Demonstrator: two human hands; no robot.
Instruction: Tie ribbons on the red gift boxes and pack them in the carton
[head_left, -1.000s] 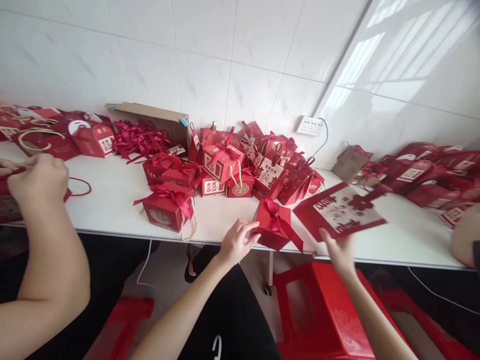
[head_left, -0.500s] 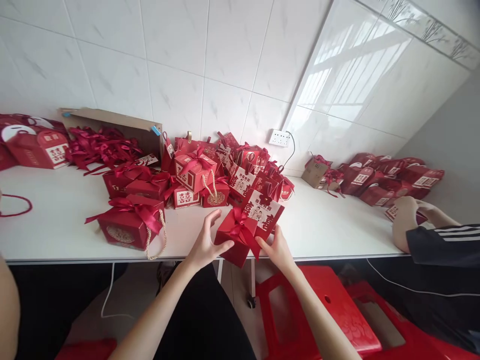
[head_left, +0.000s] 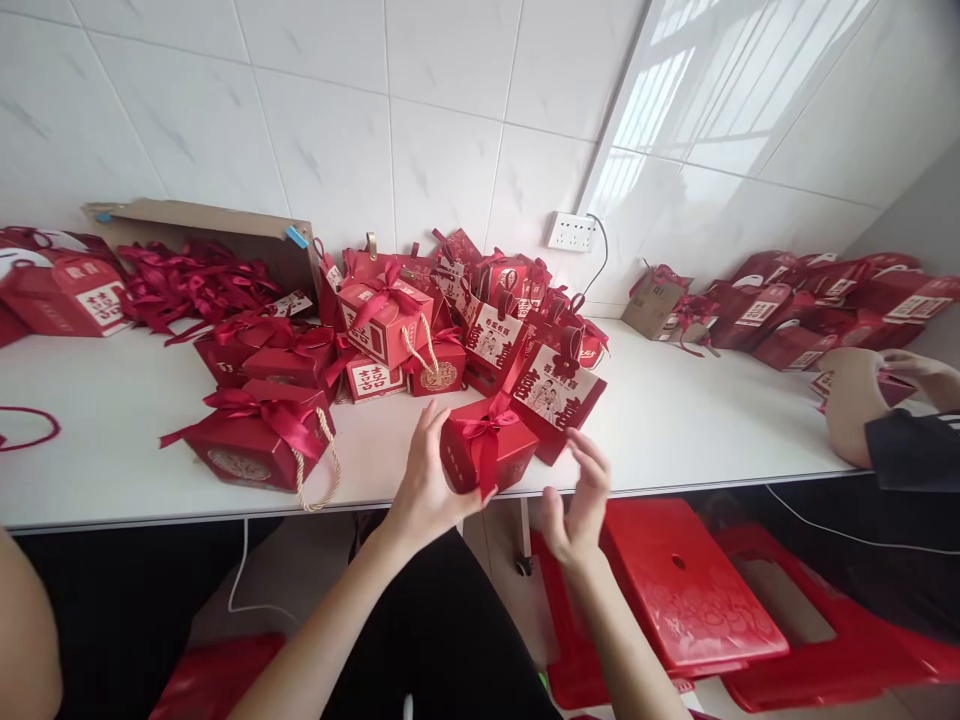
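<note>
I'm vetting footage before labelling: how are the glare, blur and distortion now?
Head view: window glare whitens the wall tiles at upper right, with sheen on the red stool; head view: the ribboned box in the left hand looks fairly clear, while print on the far-right boxes is too soft to read; head view: tile lines splay, suggesting wide-angle stretch.

Held red box [head_left: 491,447], far side unseen

The left grip [head_left: 424,500] and right grip [head_left: 579,505] are bare hands, with slim bare forearms [head_left: 337,605] below them. Plain black trousers [head_left: 442,630] show below and between; against the cloth, straight below the left grip, is a small white strip [head_left: 408,707], too cropped to identify.
</note>
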